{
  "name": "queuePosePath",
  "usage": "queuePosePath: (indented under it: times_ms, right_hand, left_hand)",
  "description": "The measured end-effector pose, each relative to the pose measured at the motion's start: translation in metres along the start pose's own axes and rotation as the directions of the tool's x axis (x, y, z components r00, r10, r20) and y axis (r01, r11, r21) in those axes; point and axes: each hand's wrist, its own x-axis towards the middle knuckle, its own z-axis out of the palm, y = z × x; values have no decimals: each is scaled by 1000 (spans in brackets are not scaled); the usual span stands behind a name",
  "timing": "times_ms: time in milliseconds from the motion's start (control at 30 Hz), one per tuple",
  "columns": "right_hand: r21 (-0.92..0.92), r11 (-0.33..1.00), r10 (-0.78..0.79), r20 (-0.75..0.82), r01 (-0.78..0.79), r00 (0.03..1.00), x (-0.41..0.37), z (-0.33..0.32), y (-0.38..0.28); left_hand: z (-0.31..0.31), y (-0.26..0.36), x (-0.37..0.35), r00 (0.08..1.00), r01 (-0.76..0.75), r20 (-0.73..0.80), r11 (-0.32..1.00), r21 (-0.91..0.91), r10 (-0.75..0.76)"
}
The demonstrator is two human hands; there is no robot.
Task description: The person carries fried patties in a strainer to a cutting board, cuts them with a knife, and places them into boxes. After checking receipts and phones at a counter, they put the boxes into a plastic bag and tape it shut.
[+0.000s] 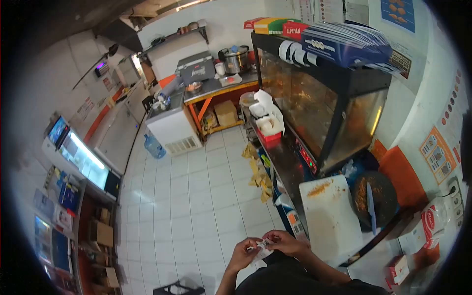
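In the head view, both hands are seen low in the middle of the frame, brought close together in front of the person's dark clothing. A small white packet (263,249) is held between them (what it is exactly cannot be made out at this size). The left hand (243,254) is curled, its fingertips pinched on the packet's left edge; the right hand (288,242) is likewise closed, its fingers gripping the packet's upper right part. The packet thus lies between the two hands, touched by both, above the white tiled floor (196,206) and just left of the counter's edge.

To the right of the hands, a white cutting board (327,219) is laid on the counter, with orange crumbs scattered at its far end. Just beside it a dark round pan (388,194) is seen, and a knife (371,201) is rested across it. Further back along the counter a glass display warmer (319,98) is stood, with flat boxes (344,44) stacked on top. Beyond the warmer a red tray (268,135) filled with white containers is placed. At the far wall a white chest freezer (172,129) is seen, with a blue water bottle (154,146) on the floor just beside it.
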Motion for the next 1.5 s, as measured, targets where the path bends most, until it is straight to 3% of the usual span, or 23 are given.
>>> queuePosePath:
  times_ms: [67,133,167,233,300,367,433,467,500,533,567,633,667,733,833,933,1067,1167,1233,1267,1367,1433,1500]
  right_hand:
    - [52,998,-20,-31,21,999,46,-18,-15]
    - [-150,971,-197,-54,187,979,91,-35,-44]
    - [-132,968,-225,-63,215,972,113,-42,-58]
    - [-264,954,-157,-48,139,986,159,-58,-88]
    - [-340,917,-251,-89,208,964,193,-69,-135]
    - [-788,558,-597,-164,260,785,204,-78,-210]
    - [-903,387,-829,-251,189,499,201,-93,-278]
    - [-902,412,-862,-341,128,375,195,-98,-305]
    - [-892,447,-876,-423,63,230,189,-104,-329]
    - [-922,386,-918,-388,-32,89,182,-112,-346]
    - [-934,329,-944,-326,-141,-47,177,-124,-360]
    - [-875,271,-955,-194,-400,-224,174,-139,-382]
    - [-845,293,-950,-204,-447,-237,177,-141,-389]
    - [-867,415,-861,-277,-276,-426,188,-142,-405]
    - [-862,427,-805,-225,-274,-548,207,-152,-414]
    - [-834,430,-811,-188,-347,-554,215,-159,-422]
    - [-837,471,-780,-248,-277,-575,217,-154,-424]
    - [-763,562,-762,-327,-320,-559,211,-147,-420]
    - [-780,562,-745,-333,-275,-578,214,-140,-422]
    - [-761,559,-765,-319,-330,-559,211,-141,-419]
    - [-723,561,-784,-305,-404,-541,216,-130,-421]
    - [-760,540,-802,-335,-362,-494,221,-121,-418]
    - [-739,569,-791,-371,-361,-487,220,-109,-406]
  left_hand:
    - [-30,-4,41,995,-20,94,1000,18,19]
    - [-53,13,89,991,-11,133,994,107,-3]
    - [-65,24,110,987,0,160,983,181,-30]
    - [-84,52,156,988,-8,151,965,264,-33]
    - [-104,68,205,994,-80,91,960,269,57]
    - [-130,77,264,987,-159,17,954,255,160]
    - [-151,80,337,986,-164,-2,986,13,164]
    - [-156,98,371,993,-115,-27,993,8,115]
    - [-159,114,411,969,-243,31,970,-5,244]
    - [-155,138,451,973,-231,14,969,83,231]
    - [-150,157,492,912,-387,99,914,-125,399]
    - [-134,193,574,892,-409,134,896,-172,432]
    - [-118,218,607,840,-449,189,848,-283,508]
    - [-85,272,656,736,-485,259,754,-443,626]
    - [-35,332,714,555,-561,295,612,-557,778]
    - [-8,352,750,350,-753,264,438,-491,899]
    - [-3,349,764,352,-797,282,444,-409,892]
    - [-7,353,758,360,-864,294,436,-253,885]
    - [-9,360,750,334,-932,332,362,-24,882]
    - [-7,360,756,158,-986,286,167,-7,945]
    - [-12,368,756,112,-993,357,97,61,928]
    - [-14,373,753,150,-988,408,126,85,901]
    - [-13,375,758,38,-991,394,-17,135,918]
